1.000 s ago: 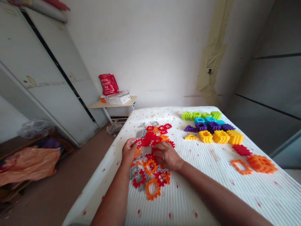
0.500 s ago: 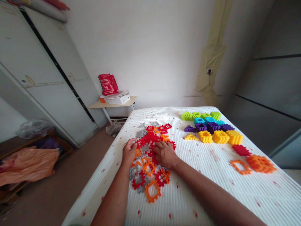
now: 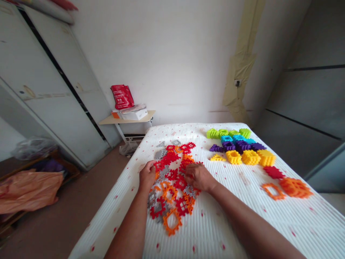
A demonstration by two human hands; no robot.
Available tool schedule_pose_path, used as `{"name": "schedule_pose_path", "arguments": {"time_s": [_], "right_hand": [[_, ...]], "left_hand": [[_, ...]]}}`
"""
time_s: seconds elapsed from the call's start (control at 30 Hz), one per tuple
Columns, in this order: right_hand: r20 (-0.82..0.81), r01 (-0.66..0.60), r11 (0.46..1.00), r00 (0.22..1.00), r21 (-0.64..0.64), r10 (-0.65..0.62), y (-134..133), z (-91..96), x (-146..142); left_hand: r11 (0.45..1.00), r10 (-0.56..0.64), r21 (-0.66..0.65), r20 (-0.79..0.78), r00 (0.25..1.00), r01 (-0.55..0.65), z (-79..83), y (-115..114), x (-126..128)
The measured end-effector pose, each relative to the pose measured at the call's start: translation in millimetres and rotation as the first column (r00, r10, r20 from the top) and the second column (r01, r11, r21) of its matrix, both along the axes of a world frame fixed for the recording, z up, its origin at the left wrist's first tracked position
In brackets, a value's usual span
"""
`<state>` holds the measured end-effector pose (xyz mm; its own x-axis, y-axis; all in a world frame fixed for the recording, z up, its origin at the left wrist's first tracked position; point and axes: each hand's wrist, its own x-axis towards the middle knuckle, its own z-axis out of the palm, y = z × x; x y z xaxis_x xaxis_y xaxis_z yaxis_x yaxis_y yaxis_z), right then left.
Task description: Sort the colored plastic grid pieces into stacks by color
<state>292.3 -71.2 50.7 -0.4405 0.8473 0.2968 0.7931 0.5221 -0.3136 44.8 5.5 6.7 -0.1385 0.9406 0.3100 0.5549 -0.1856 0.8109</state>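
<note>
A loose heap of red, orange and grey toothed plastic building pieces lies on the bed between my hands; a red piece [image 3: 170,157] and an orange square frame [image 3: 172,222] are among them. My left hand [image 3: 147,177] rests at the heap's left edge, its fingers curled in against red and orange pieces; what it grips is hidden. My right hand [image 3: 201,176] is over the heap's right side, fingers bent down and drawn together among red pieces, their tips out of sight. Just below it lies a grey toothed piece [image 3: 190,191].
Sorted stacks stand at the right: green pieces [image 3: 223,133], blue pieces [image 3: 238,138], purple pieces [image 3: 242,145], yellow pieces [image 3: 250,157], a red piece [image 3: 274,172] and orange pieces [image 3: 295,187]. A single orange frame [image 3: 273,191] lies beside them. Behind the bed is a small table [image 3: 126,120].
My right hand has shifted right across the heap and its fingers have curled in more, uncovering red pieces in the middle. My left hand has hardly moved.
</note>
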Motion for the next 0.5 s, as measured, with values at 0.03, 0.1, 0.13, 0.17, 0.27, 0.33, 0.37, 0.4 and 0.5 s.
{"name": "schedule_pose_path", "arguments": {"time_s": [0.03, 0.1, 0.13, 0.17, 0.27, 0.33, 0.37, 0.4, 0.5], "right_hand": [[-0.054, -0.032, 0.999, 0.998, -0.019, 0.031, 1.5, -1.0, 3.2], [-0.195, -0.066, 0.997, 0.979, -0.036, 0.058, 6.7, -4.3, 10.7], [-0.272, -0.05, 0.998, 0.962, -0.028, 0.04, 10.4, -6.1, 15.0], [-0.341, -0.003, 1.0, 0.94, -0.013, -0.002, 14.5, -7.8, 19.6], [-0.457, 0.236, 0.971, 0.867, 0.025, -0.199, 27.8, -10.9, 33.9], [-0.458, 0.343, 0.939, 0.837, 0.014, -0.299, 35.2, -12.2, 41.2], [-0.447, 0.366, 0.931, 0.833, 0.003, -0.326, 37.9, -13.2, 43.5], [-0.433, 0.371, 0.929, 0.836, -0.008, -0.337, 39.9, -14.5, 44.6], [-0.353, 0.3, 0.954, 0.893, -0.001, -0.281, 41.4, -20.4, 42.2]], "left_hand": [[1.0, 0.004, -0.001, -0.009, 1.0, -0.004, 1.0, -0.6, 0.4], [1.0, 0.014, -0.001, -0.026, 1.0, -0.014, 2.4, -1.3, 0.9], [1.0, 0.02, -0.001, -0.033, 0.999, -0.02, 2.7, -1.4, 0.8], [1.0, 0.025, 0.0, -0.041, 0.999, -0.025, 2.8, -1.3, 0.6], [1.0, 0.03, 0.008, -0.067, 0.997, -0.03, 1.0, 0.5, -0.6], [1.0, 0.026, 0.014, -0.086, 0.996, -0.024, -0.7, 2.6, -1.5], [1.0, 0.022, 0.018, -0.096, 0.995, -0.021, -1.4, 3.6, -1.9], [1.0, 0.017, 0.024, -0.107, 0.994, -0.015, -1.8, 4.5, -2.2], [0.998, -0.035, 0.053, -0.142, 0.989, 0.043, -0.8, 5.6, -2.1]]}}
